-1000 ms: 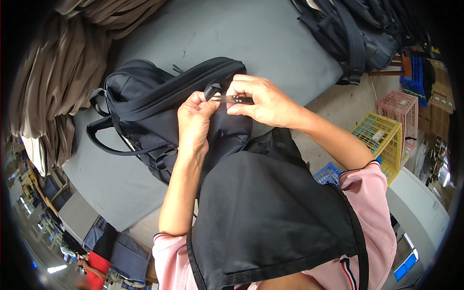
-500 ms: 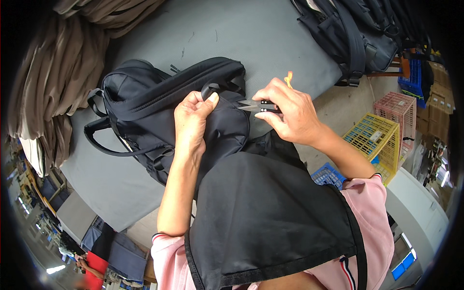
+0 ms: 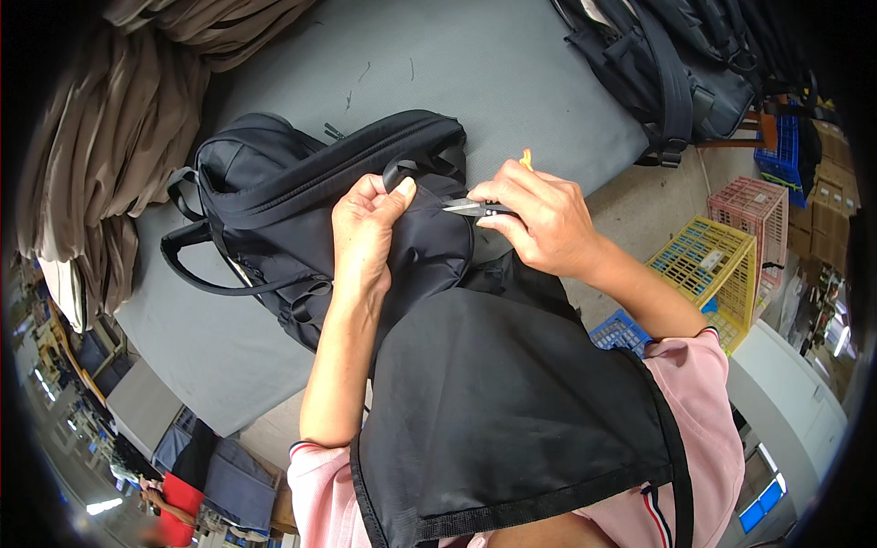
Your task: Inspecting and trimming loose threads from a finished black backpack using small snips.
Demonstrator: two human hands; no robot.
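A black backpack point(image 3: 274, 196) lies on a grey table point(image 3: 475, 73) with its straps and handles spread to the left. My left hand point(image 3: 365, 228) pinches a fold of the backpack's black fabric and a strap loop near its right end. My right hand point(image 3: 539, 219) holds small metal thread snips point(image 3: 468, 207) with an orange end, their blades pointing left toward the pinched fabric, close to my left thumb. A black apron point(image 3: 512, 402) covers my front below the hands.
Stacked brown fabric pieces point(image 3: 110, 137) lie along the table's left side. More black backpacks point(image 3: 676, 64) sit at the table's far right. Yellow point(image 3: 713, 265), pink point(image 3: 758, 205) and blue point(image 3: 621, 333) plastic crates stand on the floor to the right.
My right hand drew back to the right from the strap loop, then came back left with the snips pointing at the fabric. My left hand kept its grip on the backpack.
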